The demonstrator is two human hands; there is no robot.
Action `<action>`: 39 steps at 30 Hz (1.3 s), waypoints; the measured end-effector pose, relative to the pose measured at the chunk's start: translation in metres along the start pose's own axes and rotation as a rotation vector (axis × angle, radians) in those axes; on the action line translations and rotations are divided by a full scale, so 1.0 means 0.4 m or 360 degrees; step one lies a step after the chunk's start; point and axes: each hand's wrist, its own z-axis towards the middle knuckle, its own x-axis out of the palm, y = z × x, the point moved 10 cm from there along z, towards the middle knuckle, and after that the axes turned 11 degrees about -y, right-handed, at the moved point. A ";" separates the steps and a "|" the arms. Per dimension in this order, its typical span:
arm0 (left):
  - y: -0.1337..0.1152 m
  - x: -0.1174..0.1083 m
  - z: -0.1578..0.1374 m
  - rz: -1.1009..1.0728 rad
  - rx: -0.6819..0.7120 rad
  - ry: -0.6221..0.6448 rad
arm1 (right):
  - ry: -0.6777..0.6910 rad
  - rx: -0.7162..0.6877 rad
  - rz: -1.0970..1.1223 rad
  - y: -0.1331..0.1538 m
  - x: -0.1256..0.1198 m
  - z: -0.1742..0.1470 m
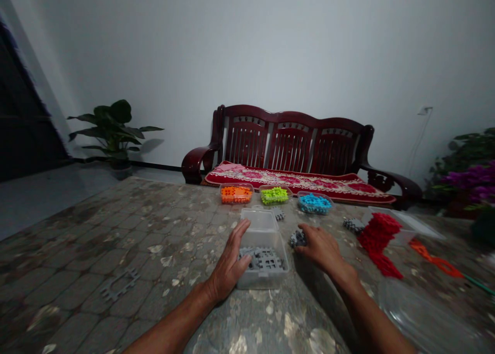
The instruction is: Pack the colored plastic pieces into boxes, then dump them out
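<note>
A clear plastic box point(263, 280) holding grey interlocking building pieces point(266, 258) stands on the table in front of me, its lid point(259, 220) tilted back at the far side. My left hand point(231, 264) grips the box's left wall, thumb over the rim. To the right of the box, my right hand point(322, 247) is closed around a small cluster of grey toothed pieces point(297, 238), just above or on the tablecloth. Its fingers partly hide the cluster. Another grey piece point(277, 213) lies behind the box.
Tubs of orange pieces point(236, 194), green pieces point(274, 195) and blue pieces point(315, 203) line the far edge. Red pieces point(381, 240) are stacked at right, near orange scissors-like handles point(436, 258) and a clear lid point(425, 313). A grey frame piece point(120, 284) lies at left.
</note>
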 end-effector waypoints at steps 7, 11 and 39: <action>-0.006 -0.002 0.003 0.0032 0.0038 -0.0009 | -0.0069 -0.0013 -0.0067 -0.008 0.001 0.002; -0.006 -0.002 0.003 0.0047 0.0043 -0.0009 | -0.0022 -0.0026 -0.0086 -0.006 0.006 0.002; -0.007 -0.002 0.003 0.0066 0.0056 -0.0007 | -0.0102 -0.0074 0.0389 0.011 -0.043 0.002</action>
